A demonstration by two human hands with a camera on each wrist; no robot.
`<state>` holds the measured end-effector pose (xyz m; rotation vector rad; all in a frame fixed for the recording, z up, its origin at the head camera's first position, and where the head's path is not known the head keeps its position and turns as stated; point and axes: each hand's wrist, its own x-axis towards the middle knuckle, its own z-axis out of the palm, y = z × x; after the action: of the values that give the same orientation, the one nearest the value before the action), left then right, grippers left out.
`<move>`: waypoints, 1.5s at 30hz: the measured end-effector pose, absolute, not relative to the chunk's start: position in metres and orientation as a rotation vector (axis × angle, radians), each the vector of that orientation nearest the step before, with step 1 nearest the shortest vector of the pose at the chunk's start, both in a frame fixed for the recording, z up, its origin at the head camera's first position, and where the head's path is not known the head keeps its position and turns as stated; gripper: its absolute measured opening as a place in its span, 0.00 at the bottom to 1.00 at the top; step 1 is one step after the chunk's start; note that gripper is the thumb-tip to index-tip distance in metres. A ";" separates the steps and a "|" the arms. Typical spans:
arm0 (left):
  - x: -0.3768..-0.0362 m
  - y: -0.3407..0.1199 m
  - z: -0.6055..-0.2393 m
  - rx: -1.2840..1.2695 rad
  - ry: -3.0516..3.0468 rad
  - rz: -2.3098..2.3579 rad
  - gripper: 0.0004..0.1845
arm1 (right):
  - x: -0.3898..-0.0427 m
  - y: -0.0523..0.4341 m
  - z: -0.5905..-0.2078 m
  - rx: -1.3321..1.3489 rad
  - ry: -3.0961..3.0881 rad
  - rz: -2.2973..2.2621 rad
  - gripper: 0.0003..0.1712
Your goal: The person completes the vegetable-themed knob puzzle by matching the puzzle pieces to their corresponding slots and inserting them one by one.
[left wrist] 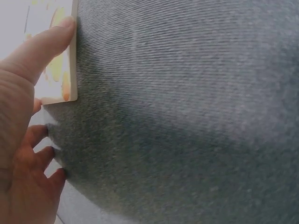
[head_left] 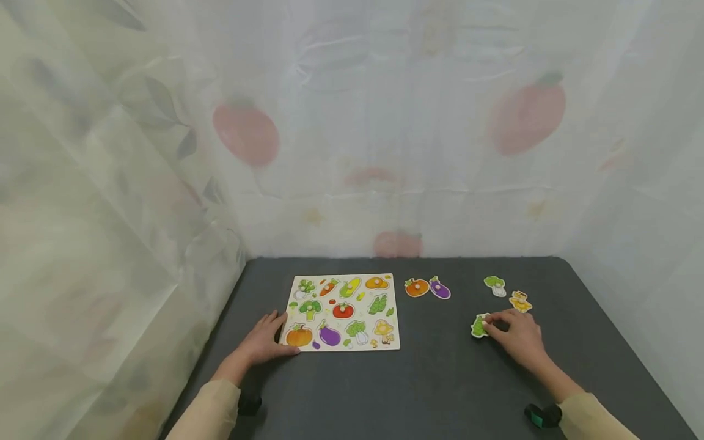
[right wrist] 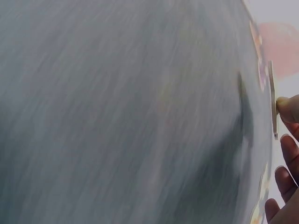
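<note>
Both arms come into the head view from the bottom edge, each covered by a long sleeve of pale beige, soft-looking cloth that ends just short of the wrist. The left sleeve [head_left: 206,410] shows loose folds near its cuff; the right sleeve [head_left: 591,415] is the same colour and cut. Under the left forearm sits a small black block [head_left: 250,405], strapped on at the wrist. On the right wrist there is a similar dark unit with a green part [head_left: 541,415]. The left hand [head_left: 264,341] and the right hand [head_left: 517,335] are bare, without rings or gloves.
</note>
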<state>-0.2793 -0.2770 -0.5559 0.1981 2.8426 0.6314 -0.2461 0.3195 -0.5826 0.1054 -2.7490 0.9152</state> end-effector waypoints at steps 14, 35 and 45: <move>-0.284 -0.283 -0.550 0.221 2.830 0.559 0.58 | -0.295 0.224 -0.574 0.242 -2.756 1.085 0.08; -0.283 -0.289 -0.548 0.283 2.835 0.418 0.57 | -0.337 0.137 -0.580 0.290 -2.766 1.046 0.07; -0.281 -0.292 -0.555 0.278 2.847 0.408 0.56 | -0.343 0.119 -0.578 0.299 -2.754 1.042 0.04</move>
<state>-0.2815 -0.2922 -0.5552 0.2783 2.8472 0.4078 -0.3428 0.1186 -0.5782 0.2986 -2.7539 1.0418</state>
